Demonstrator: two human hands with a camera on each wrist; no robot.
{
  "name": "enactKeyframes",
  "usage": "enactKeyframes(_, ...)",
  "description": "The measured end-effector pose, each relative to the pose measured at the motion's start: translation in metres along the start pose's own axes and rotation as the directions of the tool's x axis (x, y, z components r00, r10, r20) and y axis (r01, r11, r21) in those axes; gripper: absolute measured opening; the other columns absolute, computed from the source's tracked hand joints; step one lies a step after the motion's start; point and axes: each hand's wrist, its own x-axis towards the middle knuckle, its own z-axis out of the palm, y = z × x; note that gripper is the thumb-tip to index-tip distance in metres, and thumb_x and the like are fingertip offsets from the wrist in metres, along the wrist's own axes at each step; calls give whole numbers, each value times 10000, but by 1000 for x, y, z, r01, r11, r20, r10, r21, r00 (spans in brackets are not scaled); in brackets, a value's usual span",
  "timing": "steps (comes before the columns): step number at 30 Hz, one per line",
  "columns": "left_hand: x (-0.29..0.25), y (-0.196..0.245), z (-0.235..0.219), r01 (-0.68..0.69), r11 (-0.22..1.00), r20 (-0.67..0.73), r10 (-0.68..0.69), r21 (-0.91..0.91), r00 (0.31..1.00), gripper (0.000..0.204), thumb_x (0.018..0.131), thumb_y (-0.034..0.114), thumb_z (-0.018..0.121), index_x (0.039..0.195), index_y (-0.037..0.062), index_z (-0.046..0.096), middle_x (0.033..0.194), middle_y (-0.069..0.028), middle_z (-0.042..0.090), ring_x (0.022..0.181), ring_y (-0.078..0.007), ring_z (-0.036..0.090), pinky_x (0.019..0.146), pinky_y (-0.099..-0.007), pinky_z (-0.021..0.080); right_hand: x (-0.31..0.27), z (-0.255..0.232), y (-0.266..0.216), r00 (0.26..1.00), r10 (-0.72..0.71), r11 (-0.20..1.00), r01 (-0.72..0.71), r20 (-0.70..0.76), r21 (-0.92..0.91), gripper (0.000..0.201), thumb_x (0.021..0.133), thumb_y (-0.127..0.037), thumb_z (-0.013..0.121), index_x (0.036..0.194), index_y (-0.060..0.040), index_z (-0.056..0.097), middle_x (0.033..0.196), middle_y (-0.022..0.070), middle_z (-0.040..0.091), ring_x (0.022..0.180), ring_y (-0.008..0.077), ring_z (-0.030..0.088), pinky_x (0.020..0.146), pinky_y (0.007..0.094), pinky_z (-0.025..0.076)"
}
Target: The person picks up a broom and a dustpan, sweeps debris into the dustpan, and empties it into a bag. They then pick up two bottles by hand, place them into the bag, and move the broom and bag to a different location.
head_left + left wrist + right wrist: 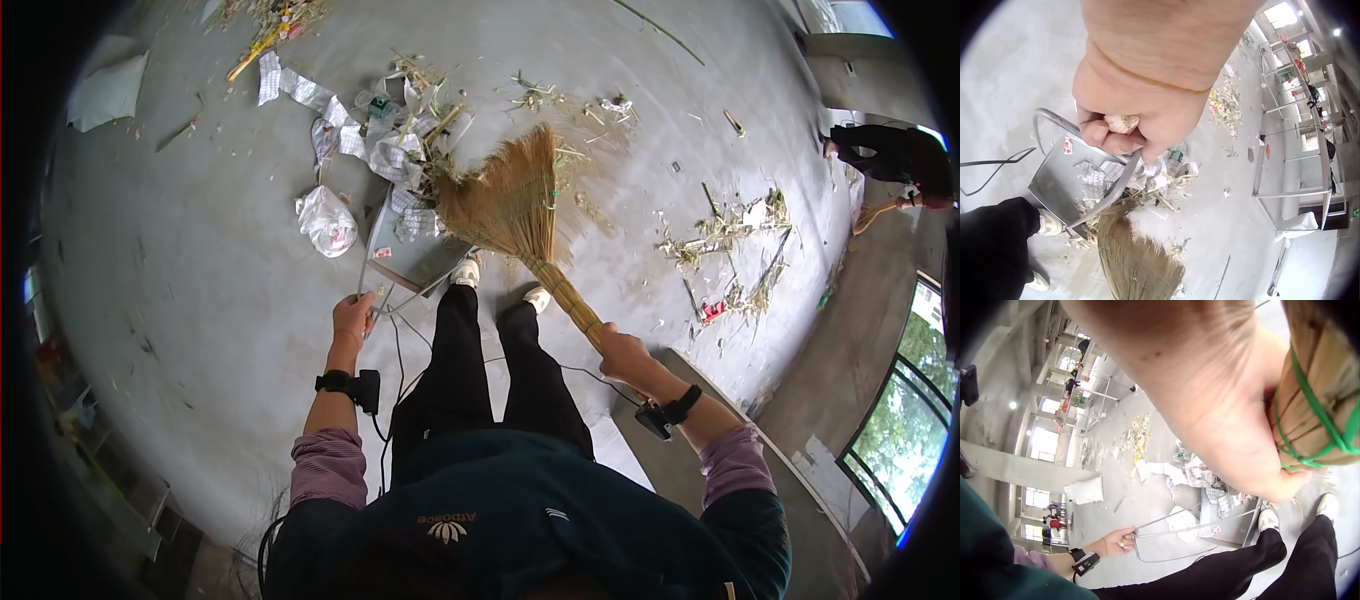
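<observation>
- Gripping the broom [535, 238] by its bound handle [566, 300] in the curled right hand [625, 355], with bristles [505, 195] ahead-left of that hand
- Holding the dustpan [425, 264] by its metal handle [1125, 181] in the curled left hand [352, 318], ahead-right of that hand
- With paper strips [350, 140] partly in the dustpan, and a plastic bag [327, 222] ahead of the left hand

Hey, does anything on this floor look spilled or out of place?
Yes: white strips lie partly in the dustpan, partly on the floor beyond it. Plant scraps lie scattered right of the broom, like spilled litter.
</observation>
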Motion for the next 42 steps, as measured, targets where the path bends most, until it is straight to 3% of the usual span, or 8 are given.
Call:
enactKeyframes(6, 2, -4, -1, 13, 1000, -21, -13, 9, 1000, 235, 747, 206, 610, 631, 50, 479, 504, -10, 414, 320, -109, 364, 311, -242, 264, -29, -7, 35, 1000, -30, 999, 30, -9, 30, 377, 659, -66, 567, 972, 54, 394, 803, 253, 591, 801, 393, 595, 702, 446, 469)
enactKeyframes(10, -1, -3, -4, 57, 996, -83, -63, -68, 995, 227, 753, 211, 585, 627, 49, 487, 512, 21, 370, 362, -71, 317, 310, -224, 246, -51, -19, 65, 994, 103, 963, -92, -30, 254, 346, 644, -128, 582, 910, 42, 439, 794, 254, 588, 816, 400, 579, 727, 442, 449)
enactKeyframes(18, -17, -25, -30, 41, 985, -188, -73, -167, 979, 212, 775, 213, 559, 656, 51, 493, 511, 25, 378, 371, -73, 333, 312, -220, 253, 1, -44, 63, 963, 147, 747, 42, -227, 664, 330, 650, -80, 584, 894, 81, 431, 627, 161, 552, 505, 224, 587, 447, 339, 462)
enactKeyframes(22, -14, -26, -41, 7, 991, -210, -35, -132, 977, 221, 780, 218, 548, 643, 56, 489, 515, 22, 387, 371, -77, 338, 306, -229, 251, 83, -73, 28, 942, 151, 787, 70, -300, 613, 363, 650, -95, 593, 899, 122, 442, 653, 178, 566, 494, 211, 586, 435, 327, 461)
enactKeyframes(25, 0, -17, -44, 31, 998, -275, -46, -60, 960, 225, 774, 214, 545, 628, 52, 489, 516, 17, 388, 371, -79, 337, 306, -231, 247, 133, -85, -9, 971, 143, 861, -25, -194, 509, 364, 653, -98, 576, 929, 102, 449, 723, 221, 592, 601, 269, 627, 523, 359, 492)
enactKeyframes(27, 7, -10, -48, 18, 998, -283, -36, -65, 958, 230, 771, 212, 543, 619, 48, 489, 510, 16, 386, 368, -80, 337, 308, -232, 246, 152, -74, -32, 893, 139, 963, -22, -427, 267, 395, 677, -109, 565, 995, 75, 421, 846, 232, 613, 788, 344, 628, 683, 391, 498)
enactKeyframes(34, 20, 7, -61, -11, 1000, -317, 12, 5, 948, 249, 762, 212, 547, 593, 37, 493, 507, 6, 407, 359, -87, 340, 313, -235, 263, 105, -42, -51, 979, 50, 999, -46, -196, 22, 441, 697, -72, 544, 1059, 76, 340, 889, 254, 600, 866, 352, 611, 755, 395, 484)
enactKeyframes(42, 31, 6, -67, -17, 1000, -331, 17, 4, 944, 246, 758, 217, 554, 600, 38, 491, 507, -10, 420, 346, -96, 352, 304, -242, 267, 26, -67, -28, 988, -31, 999, 37, -153, 34, 372, 673, -59, 543, 963, 59, 343, 800, 270, 591, 820, 401, 593, 736, 424, 468)
